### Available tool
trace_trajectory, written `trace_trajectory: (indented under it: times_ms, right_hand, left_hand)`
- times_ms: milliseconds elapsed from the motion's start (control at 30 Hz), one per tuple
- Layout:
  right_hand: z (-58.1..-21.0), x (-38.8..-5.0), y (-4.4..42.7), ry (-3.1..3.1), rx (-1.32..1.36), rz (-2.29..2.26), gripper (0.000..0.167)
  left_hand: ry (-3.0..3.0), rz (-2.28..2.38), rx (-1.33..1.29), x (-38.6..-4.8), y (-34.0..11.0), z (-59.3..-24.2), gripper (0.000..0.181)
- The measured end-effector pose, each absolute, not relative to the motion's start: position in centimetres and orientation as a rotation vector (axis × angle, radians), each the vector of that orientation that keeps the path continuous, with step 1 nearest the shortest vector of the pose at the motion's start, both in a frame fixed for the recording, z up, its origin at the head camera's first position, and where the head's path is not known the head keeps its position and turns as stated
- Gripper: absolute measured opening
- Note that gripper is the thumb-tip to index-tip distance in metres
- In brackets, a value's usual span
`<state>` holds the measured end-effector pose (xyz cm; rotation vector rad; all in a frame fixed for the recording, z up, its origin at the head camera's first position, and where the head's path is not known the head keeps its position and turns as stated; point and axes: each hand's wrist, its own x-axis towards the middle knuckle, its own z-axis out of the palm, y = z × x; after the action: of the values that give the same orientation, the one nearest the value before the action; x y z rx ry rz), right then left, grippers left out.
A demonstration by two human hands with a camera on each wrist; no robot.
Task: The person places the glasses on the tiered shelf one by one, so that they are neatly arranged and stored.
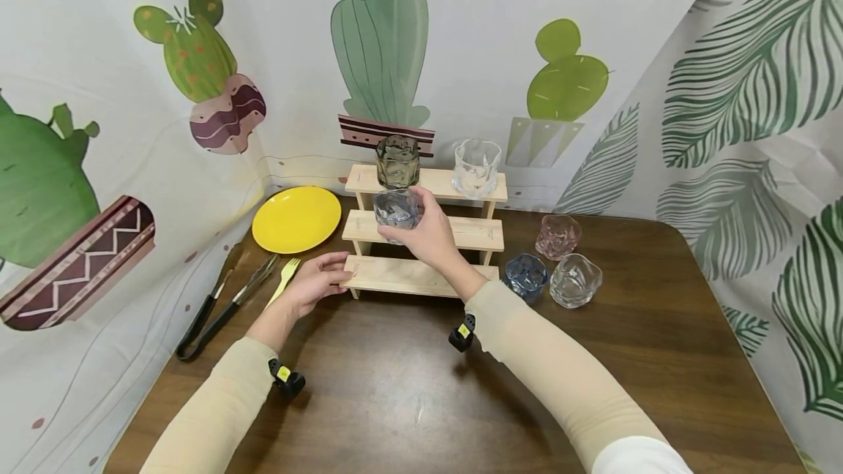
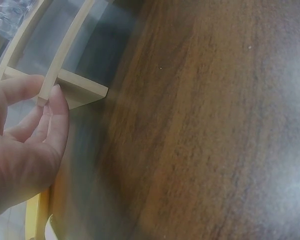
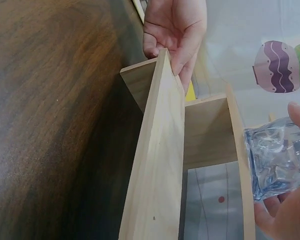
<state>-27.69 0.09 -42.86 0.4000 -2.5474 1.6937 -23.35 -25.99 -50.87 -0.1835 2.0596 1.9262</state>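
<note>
Held a bluish-clear glass tumbler (image 1: 394, 208) in the right hand (image 1: 431, 234), between curled thumb and fingers, at the middle step (image 1: 476, 235) of a three-tier wooden riser (image 1: 382, 271); could not tell touching from hovering. Pinched the left end of the bottom step (image 1: 421, 280) with the left hand (image 1: 316, 284). Saw a smoky tumbler (image 1: 398, 162) and a clear tumbler (image 1: 476, 169) on the top step (image 1: 435, 181).

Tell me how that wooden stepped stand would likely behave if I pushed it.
The wooden stand would probably stay stiff, since its steps are straight planks on upright boards. It's likely fairly light for its size, with thin planks and open gaps. A sharp push might slide or tip the dark glass and clear glass on its top step.
</note>
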Motion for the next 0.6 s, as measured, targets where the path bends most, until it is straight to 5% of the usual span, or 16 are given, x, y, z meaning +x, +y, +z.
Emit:
trace_trajectory:
  times_ms: [600]
  right_hand:
    - [-42.3,-25.4,5.8,-2.449,0.568,1.736,0.088]
  left_hand:
    - [2.060,1.938,-0.167,-23.3,-26.1,-51.0,0.065]
